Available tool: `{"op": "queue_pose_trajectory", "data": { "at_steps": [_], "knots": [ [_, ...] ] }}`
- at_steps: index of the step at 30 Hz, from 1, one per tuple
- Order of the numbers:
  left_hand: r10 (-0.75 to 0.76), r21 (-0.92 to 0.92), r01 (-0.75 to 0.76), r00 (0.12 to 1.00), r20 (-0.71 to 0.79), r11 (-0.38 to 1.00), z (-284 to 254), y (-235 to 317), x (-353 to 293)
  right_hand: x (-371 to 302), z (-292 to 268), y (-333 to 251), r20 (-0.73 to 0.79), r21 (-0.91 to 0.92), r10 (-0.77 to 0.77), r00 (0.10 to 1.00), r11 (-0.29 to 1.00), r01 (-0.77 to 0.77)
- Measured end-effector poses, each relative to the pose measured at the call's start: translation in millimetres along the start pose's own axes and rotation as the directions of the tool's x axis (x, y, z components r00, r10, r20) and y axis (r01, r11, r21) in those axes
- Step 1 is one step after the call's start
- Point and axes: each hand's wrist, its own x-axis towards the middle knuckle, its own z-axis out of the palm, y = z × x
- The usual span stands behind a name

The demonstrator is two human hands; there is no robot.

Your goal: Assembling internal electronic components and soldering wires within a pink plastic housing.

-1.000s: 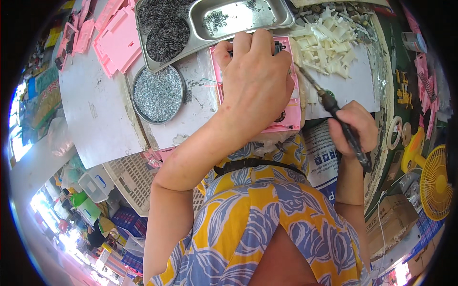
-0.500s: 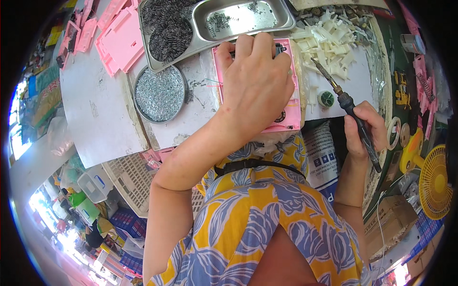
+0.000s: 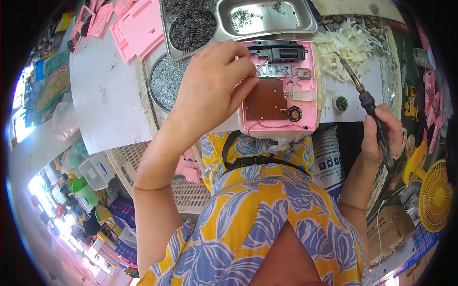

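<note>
My right hand (image 3: 381, 136) grips the dark handle of a soldering iron (image 3: 368, 102), its metal tip pointing up and left over white plastic parts. My left hand (image 3: 202, 90) is at the left edge of an opened pink plastic case (image 3: 309, 109), thumb and fingers pinched together. What lies between those fingertips is hidden. Inside the case are a brown circuit board (image 3: 267, 100), a black mechanism (image 3: 281, 51) along the far side, a small round speaker (image 3: 294, 113) and thin red wires (image 3: 276, 125).
Beyond the case stands a metal tray (image 3: 234, 35) holding black springs (image 3: 193, 28). A round dish of small screws (image 3: 164, 83) is partly behind my left hand. White plastic parts (image 3: 350, 43) and a green-cored solder spool (image 3: 340, 103) lie right; pink panels (image 3: 138, 31) lie far left.
My left hand has moved left from over the case to its left edge, uncovering the circuit board and mechanism. The right hand still holds the soldering iron. The whole view has shifted slightly.
</note>
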Motion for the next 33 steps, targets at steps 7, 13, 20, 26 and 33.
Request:
{"op": "queue_pose_trajectory", "data": {
  "at_steps": [7, 13, 20, 26, 33],
  "knots": [
    [-0.521, -0.783, 0.384, 0.849, 0.091, 0.489, 48.0, 26.8, 12.3, 22.0, 49.4, -17.0, 0.009, 0.261, 0.328, 0.945, 0.911, -0.319],
    [-0.54, -0.818, 0.395, 0.832, 0.127, 0.417, 46.1, 32.7, 12.6, 53.1, 96.4, -11.9, 0.182, 0.437, 0.294, 0.939, 0.831, -0.345],
    [-0.495, -0.678, 0.457, 0.855, 0.157, 0.575, 37.0, 28.7, 13.3, 57.8, 111.3, -13.9, 0.264, 0.404, 0.329, 0.907, 0.816, -0.413],
    [-0.497, -0.741, 0.419, 0.858, 0.133, 0.525, 43.0, 21.9, 9.9, 48.2, 110.8, -13.4, 0.222, 0.329, 0.32, 0.921, 0.865, -0.379],
    [-0.408, -0.507, 0.343, 0.913, -0.019, 0.791, 44.8, 4.5, 16.2, 47.5, 79.0, -11.8, 0.068, 0.158, 0.161, 0.985, 0.973, -0.17]
  ]
}}
